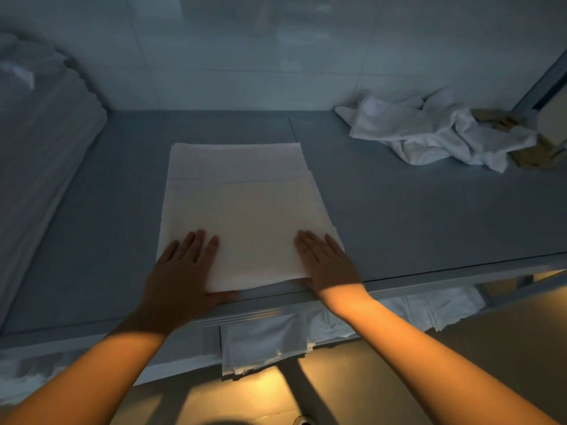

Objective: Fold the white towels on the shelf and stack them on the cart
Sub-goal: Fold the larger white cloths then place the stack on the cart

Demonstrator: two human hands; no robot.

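Two hands lie flat on a folded white towel [245, 216] at the shelf's near edge. L hand [181, 271] presses the near-left corner, fingers straight & close together, thumb tucked along the towel's front edge by the shelf lip. R hand [328, 265] presses the near-right corner, fingers straight, palm down, thumb at the front edge too. Neither grip closes round anything; both just press flat.

Below the hands, under the shelf [429, 216] front rail, more white cloth [264, 342] hangs down from a lower level, w/ further white fabric [435, 308] to the right of it. Floor beneath is lit warm yellow.

Folded towel sits mid-shelf, long side running away from the person, layers slightly stepped at the far right edge. Shelf top is grey, flat.

Far right, well apart from the folded one, a crumpled white towel [429, 133] lies in a loose heap, touching some tan cloth [530, 154] beside the shelf post. Far left, a tall stack of folded white linens [46, 142] stands at the shelf's left side. Tiled wall [276, 56] behind.
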